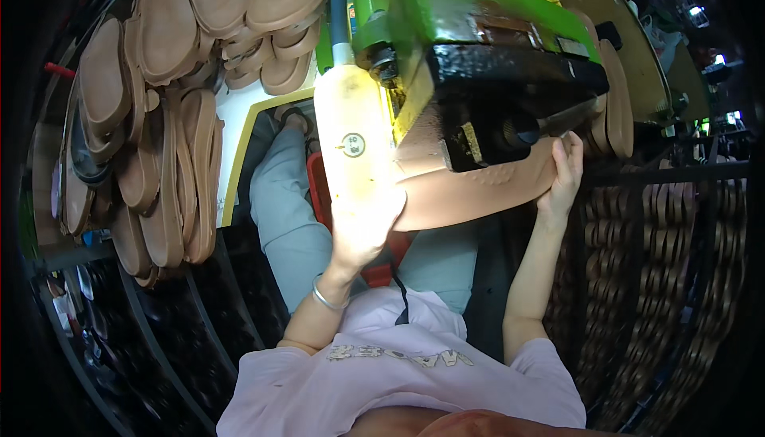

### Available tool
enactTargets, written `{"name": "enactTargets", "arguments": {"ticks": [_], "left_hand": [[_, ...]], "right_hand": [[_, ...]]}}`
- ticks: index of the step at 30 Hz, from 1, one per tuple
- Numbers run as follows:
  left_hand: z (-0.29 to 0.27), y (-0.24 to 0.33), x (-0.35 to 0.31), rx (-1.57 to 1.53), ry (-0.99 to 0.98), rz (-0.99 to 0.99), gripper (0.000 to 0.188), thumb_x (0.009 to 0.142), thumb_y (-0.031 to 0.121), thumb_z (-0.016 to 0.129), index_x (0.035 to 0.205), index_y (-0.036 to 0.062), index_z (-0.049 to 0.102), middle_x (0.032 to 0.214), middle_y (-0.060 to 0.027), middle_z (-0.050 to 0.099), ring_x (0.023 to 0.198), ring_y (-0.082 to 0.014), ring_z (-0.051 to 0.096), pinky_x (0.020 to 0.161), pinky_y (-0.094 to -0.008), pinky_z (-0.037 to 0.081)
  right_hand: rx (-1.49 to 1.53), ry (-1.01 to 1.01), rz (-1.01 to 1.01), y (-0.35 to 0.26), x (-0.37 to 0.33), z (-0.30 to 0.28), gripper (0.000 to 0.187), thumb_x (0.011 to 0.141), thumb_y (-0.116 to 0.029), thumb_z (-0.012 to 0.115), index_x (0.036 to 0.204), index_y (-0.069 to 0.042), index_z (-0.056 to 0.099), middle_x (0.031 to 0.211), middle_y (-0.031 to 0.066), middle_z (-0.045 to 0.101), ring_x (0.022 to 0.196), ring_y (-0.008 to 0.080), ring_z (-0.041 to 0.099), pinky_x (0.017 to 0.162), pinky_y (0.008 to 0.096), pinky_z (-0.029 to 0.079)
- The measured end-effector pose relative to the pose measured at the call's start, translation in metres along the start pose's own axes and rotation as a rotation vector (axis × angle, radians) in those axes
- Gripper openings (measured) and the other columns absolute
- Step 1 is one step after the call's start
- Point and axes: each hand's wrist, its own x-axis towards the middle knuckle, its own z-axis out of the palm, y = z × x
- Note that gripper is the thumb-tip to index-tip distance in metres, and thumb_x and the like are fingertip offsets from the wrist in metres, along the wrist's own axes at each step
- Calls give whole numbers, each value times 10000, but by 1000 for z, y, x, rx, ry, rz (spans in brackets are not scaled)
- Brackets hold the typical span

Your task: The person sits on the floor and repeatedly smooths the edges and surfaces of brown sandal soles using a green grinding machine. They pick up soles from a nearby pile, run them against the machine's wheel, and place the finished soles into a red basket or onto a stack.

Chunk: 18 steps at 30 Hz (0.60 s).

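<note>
A tan slipper sole (470, 198) lies crosswise under the black head of a green sewing-type machine (510, 62). My left hand (362, 222) grips its left end, washed out by the glare of a bright lamp (351, 134), so the fingers show only in part. At the sole's right end, my right hand (564, 172) closes on the edge, fingers on top near the machine's black knob (522, 130). The machine head hides the middle and far side of the sole.
Heaped tan soles (167, 27) fill the left side, some standing on edge (179, 174). More soles (615, 102) stand right of the machine. Racks with rows of soles (661, 262) run along the right. A yellow-edged white table (239, 134) borders my knees, near a red seat (376, 275).
</note>
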Motion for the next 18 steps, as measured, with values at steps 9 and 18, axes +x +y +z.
{"name": "enactTargets", "arguments": {"ticks": [9,18], "left_hand": [[-49,9,-23,-110,205,-82,294,833,102,632,1053,-91,606,917,-102,672,847,-128,623,760,-253,495],[-103,7,-57,-173,369,-179,317,841,145,621,1061,-81,590,922,-63,635,833,-90,574,771,-218,439]], "right_hand": [[200,-111,126,27,-20,49,301,890,-75,577,1155,-33,441,1078,86,572,976,165,563,882,304,455],[180,-194,187,42,-67,89,384,863,-13,562,1221,-18,423,1153,89,543,1049,142,529,938,300,413]]}}
